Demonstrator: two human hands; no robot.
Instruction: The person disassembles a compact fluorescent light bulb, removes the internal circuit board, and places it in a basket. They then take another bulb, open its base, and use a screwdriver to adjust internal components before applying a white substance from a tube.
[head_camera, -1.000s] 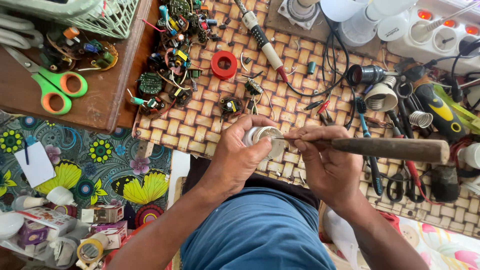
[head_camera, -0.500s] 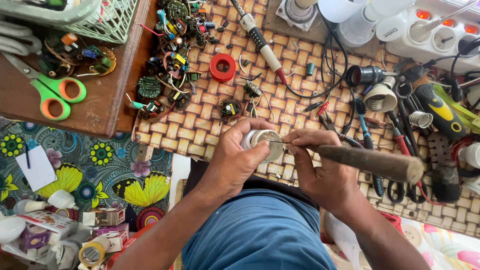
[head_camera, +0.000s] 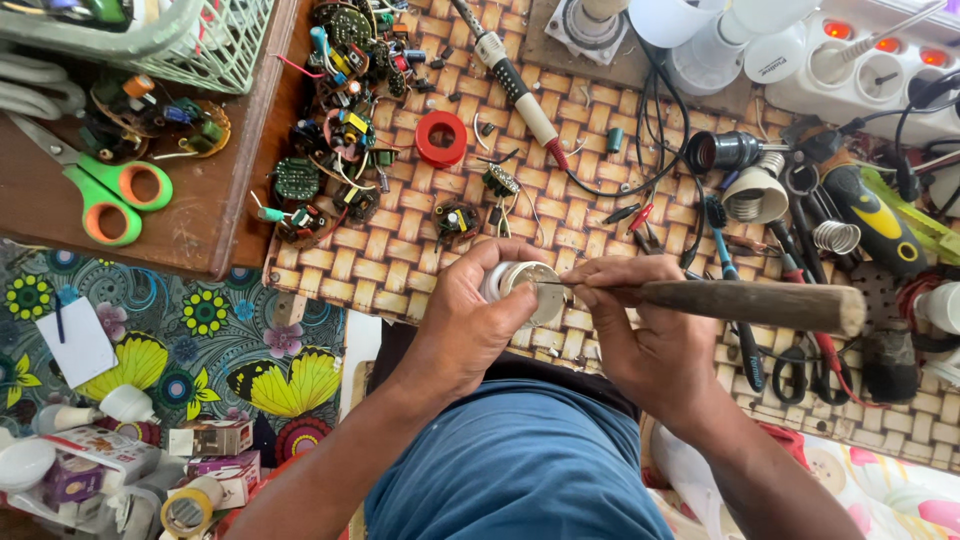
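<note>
My left hand (head_camera: 470, 315) grips a small white bulb base (head_camera: 522, 288), its round metal end facing up, over the near edge of the woven mat (head_camera: 400, 260). My right hand (head_camera: 645, 335) holds a thin tool with a thick brown wooden handle (head_camera: 750, 303) that sticks out to the right. The tool's metal tip touches the rim of the bulb base. Both hands sit close together above my lap in blue cloth.
Small circuit boards (head_camera: 340, 130), a red tape ring (head_camera: 441, 138) and a soldering iron (head_camera: 520, 90) lie on the mat. Pliers, screwdrivers and bulb parts crowd the right. Green-orange scissors (head_camera: 100, 195) rest on the wooden board. A white power strip (head_camera: 860, 70) is at top right.
The wooden handle has swung slightly and the tool tip has shifted on the bulb base. Both hands stay in the same spot.
</note>
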